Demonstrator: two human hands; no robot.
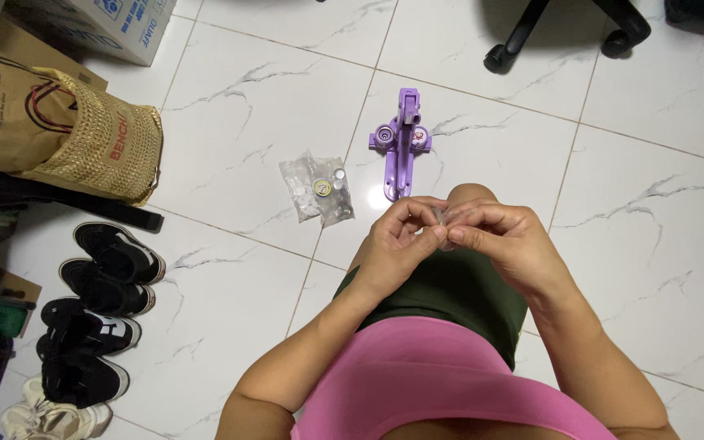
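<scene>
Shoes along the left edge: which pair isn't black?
The pale cream pair at the bottom-left corner, partly cut off; the shoes above it, like the top one, are black with white trim.

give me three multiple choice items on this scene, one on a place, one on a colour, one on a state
1. Where is the clear plastic bag?
A. on the floor tiles, left of the purple tool
B. in the woven bag
C. on the shoes

2. What colour is the tool?
A. green
B. purple
C. red

3. What are the left hand and right hand doing?
A. resting apart
B. holding a shoe
C. pinching one small clear item together

A, it lies on white tile; B, the body is purple; C, both hands' fingertips meet on it.
</scene>
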